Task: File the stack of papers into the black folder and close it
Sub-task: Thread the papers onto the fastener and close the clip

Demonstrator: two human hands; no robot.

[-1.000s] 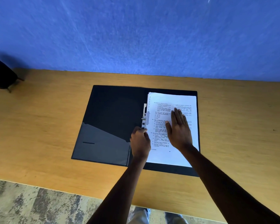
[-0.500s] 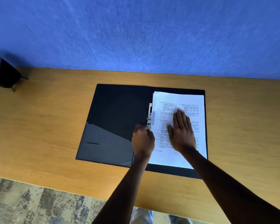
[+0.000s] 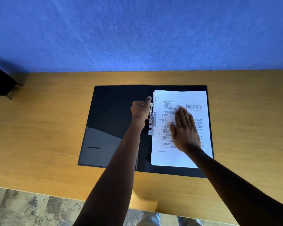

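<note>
The black folder (image 3: pixel 114 115) lies open on the wooden table, its left flap bare with a grey pocket at the bottom. A stack of printed white papers (image 3: pixel 193 98) rests on its right half. Along the spine sits a metal clip (image 3: pixel 151 123). My right hand (image 3: pixel 185 130) lies flat on the papers, fingers together, palm down. My left hand (image 3: pixel 140 110) is curled beside the clip's upper end, thumb stretched toward the lever; whether it grips the lever is unclear.
The wooden table (image 3: pixel 47 128) runs to a blue wall behind. A dark object (image 3: pixel 0 84) stands at the far left edge. Patterned floor shows below the table's front edge.
My left hand has moved up along the spine from below the clip to its upper end. My right hand has stayed flat on the papers.
</note>
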